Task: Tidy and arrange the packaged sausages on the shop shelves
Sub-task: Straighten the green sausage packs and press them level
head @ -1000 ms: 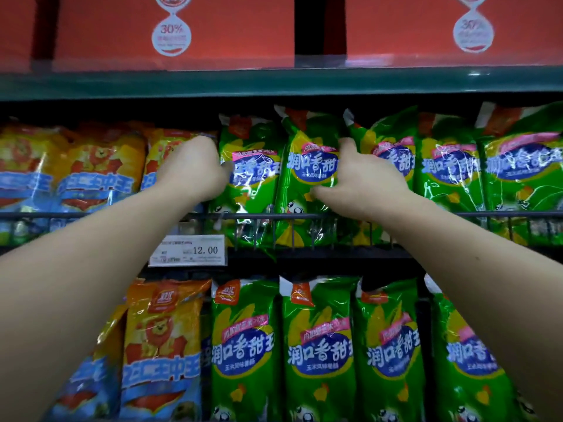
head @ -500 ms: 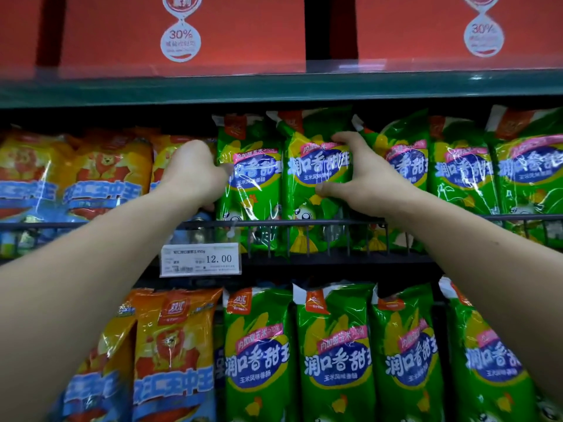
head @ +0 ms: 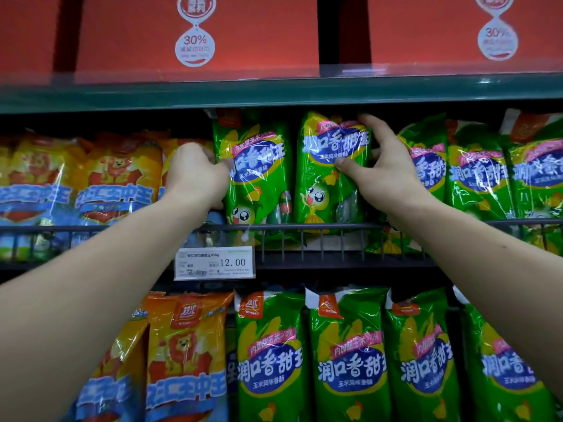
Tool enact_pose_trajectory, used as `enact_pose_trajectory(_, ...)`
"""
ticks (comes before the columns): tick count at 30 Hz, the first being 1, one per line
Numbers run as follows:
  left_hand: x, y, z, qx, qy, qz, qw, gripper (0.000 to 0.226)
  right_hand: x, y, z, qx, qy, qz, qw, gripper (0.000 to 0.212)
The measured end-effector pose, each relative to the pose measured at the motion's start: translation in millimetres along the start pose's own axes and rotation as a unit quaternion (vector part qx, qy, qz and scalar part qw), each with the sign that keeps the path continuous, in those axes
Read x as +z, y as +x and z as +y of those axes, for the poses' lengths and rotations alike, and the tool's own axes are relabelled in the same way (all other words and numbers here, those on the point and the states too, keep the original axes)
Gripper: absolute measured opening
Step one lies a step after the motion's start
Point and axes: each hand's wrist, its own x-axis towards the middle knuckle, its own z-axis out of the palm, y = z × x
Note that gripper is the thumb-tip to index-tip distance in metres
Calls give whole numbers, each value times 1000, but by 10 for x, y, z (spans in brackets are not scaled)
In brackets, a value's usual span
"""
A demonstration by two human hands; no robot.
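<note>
The middle shelf [head: 335, 260] spans the frame centre, green sausage packs to the right, orange packs [head: 118, 178] at left. The right hand [head: 380, 172] has its fingers clamped on one green pack [head: 329, 178] at centre; the left hand [head: 198, 175] grips the neighbouring green pack [head: 259, 178]. Risk — slick film slipping, tipping a pack over the wire rail [head: 304, 226].

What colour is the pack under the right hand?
Green pack, blue label; head view.
</note>
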Motion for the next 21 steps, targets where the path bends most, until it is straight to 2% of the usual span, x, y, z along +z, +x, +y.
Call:
enact_pose_trajectory(2, 8, 4, 1, -1, -4, -10, 1000, 23, -14, -1, 0, -2, 1, -1, 1000, 72)
enact_pose_trajectory(8, 55, 9, 6, -6, 41, -56, 998, 25, -48, 43, 37, -1, -19, -35, 999, 71)
enact_pose_trajectory(12, 100, 54, -27, 15, 84, -74, 994, 27, -42, 14, 72, -16, -126, -63, 990, 71)
enact_pose_trajectory(15, 101, 49, -47, 56, 118, -80, 988, 28, -60, -55, 70, -29, -204, -69, 976, 69)
enact_pose_trajectory(18, 97, 19, -68, 108, 205, -70, 970, 38, -73, -83, 51, -27, -243, -78, 966, 71)
enact_pose_trajectory(21, 118, -84, -38, 180, 277, -13, 944, 32, -55, -120, 34, -35, -270, -75, 959, 73)
